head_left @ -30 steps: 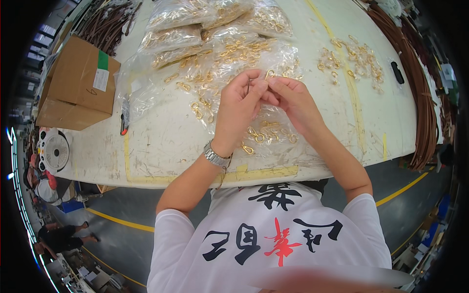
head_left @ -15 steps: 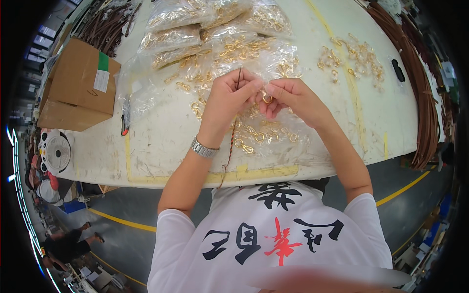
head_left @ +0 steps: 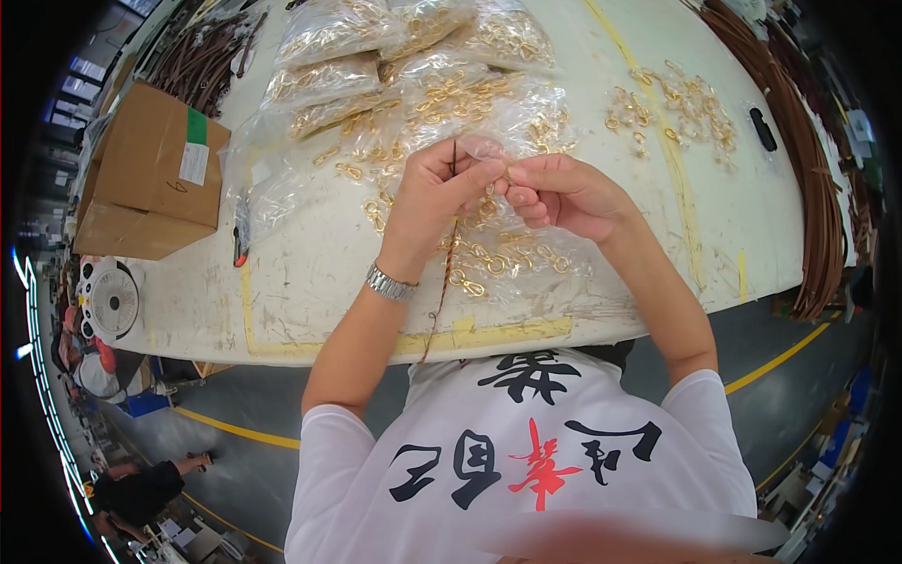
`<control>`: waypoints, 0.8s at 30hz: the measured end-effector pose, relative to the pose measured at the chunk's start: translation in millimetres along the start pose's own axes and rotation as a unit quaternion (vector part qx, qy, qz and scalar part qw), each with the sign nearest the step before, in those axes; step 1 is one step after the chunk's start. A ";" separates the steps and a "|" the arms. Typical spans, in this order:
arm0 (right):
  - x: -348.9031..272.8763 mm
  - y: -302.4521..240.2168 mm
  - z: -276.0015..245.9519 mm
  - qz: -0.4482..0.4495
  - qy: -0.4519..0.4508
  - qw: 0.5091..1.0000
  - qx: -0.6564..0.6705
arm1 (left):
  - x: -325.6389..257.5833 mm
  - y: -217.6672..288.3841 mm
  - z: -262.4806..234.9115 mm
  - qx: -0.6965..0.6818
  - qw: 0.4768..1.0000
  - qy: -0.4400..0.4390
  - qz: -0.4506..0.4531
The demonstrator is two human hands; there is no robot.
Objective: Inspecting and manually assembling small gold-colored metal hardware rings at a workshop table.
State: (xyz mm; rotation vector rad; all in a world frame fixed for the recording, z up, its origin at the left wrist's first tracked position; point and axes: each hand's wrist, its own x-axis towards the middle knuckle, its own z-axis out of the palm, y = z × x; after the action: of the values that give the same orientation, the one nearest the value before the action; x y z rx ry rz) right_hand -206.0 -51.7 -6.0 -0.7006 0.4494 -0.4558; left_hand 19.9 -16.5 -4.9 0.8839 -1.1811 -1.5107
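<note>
My left hand (head_left: 442, 184), a watch on its wrist, is closed on a small clear plastic wrapper (head_left: 481, 147) that shows above its fingers. A thin dark rod (head_left: 455, 156) stands up from the same hand, and a twisted dark-and-orange cord (head_left: 446, 268) hangs below it. My right hand (head_left: 564, 193) pinches at the left fingertips; whatever it grips is hidden by the fingers. Below and around both hands lie several gold snap hooks (head_left: 467, 283), many on or in clear plastic. Bulging clear bags of gold hooks (head_left: 338, 80) are stacked beyond.
Loose wrapped gold hooks (head_left: 695, 108) lie at the right, near a black tool (head_left: 763, 130) and long brown strips (head_left: 817, 207). On the left are a cardboard box (head_left: 141, 174), an orange-and-black cutter (head_left: 241, 235) and a white fan (head_left: 111, 296). A person (head_left: 141, 489) is on the floor area behind.
My right hand has turned and closed in against the left fingertips. A gold ring seen between the hands is now hidden, while clear wrapper shows above the left fingers.
</note>
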 end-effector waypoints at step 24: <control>-1.5 14.4 38.7 -0.207 0.237 0.871 -0.377 | -10.5 5.4 18.6 0.306 0.950 0.023 0.060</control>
State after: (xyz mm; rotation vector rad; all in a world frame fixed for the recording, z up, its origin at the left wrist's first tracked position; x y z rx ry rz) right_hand -183.0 -21.6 10.6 -1.4722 0.9754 -0.8845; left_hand 6.5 -1.9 4.9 1.2157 -1.6738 -1.0214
